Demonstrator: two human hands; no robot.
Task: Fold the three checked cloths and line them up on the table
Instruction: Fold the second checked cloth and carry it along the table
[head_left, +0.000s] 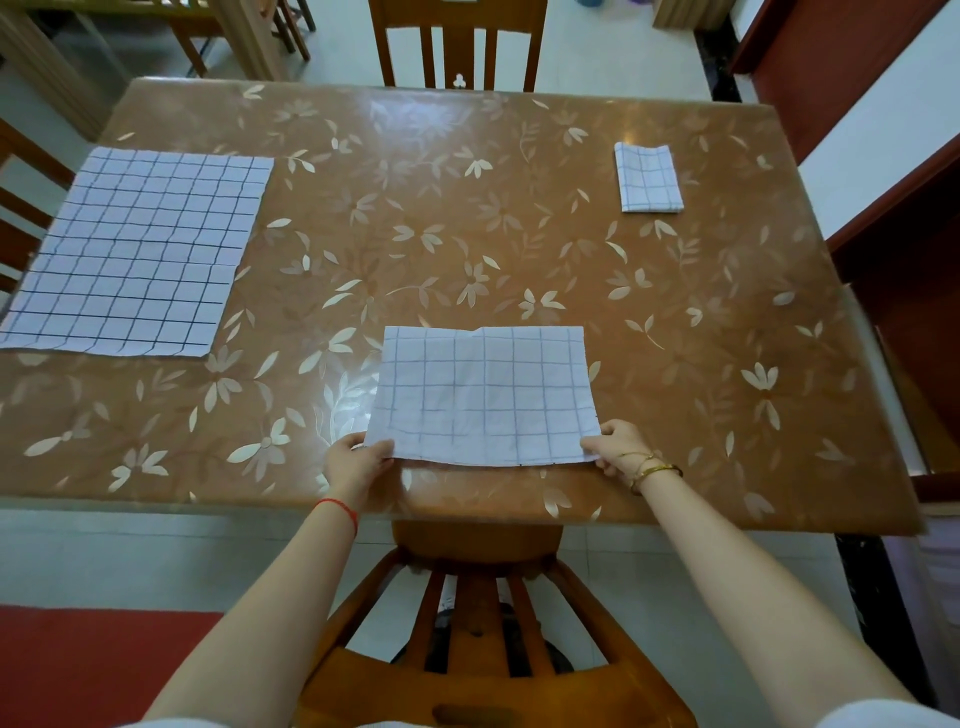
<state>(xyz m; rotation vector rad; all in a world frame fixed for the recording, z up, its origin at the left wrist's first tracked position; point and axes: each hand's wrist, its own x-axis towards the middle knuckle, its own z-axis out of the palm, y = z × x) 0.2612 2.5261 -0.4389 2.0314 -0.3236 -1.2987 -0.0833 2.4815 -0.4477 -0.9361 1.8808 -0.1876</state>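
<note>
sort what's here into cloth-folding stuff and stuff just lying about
Job: half-folded cloth, held by left hand and right hand; unfolded cloth; folded cloth; table.
Lying about: near chair; far chair; red mat.

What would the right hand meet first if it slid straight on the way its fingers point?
The right hand points leftward over the middle cloth whose corner it pinches, so it would probably meet that cloth first.

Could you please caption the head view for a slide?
Left hand and right hand pinch near corners of the half-folded cloth; folded cloth far right, flat cloth left.
</note>
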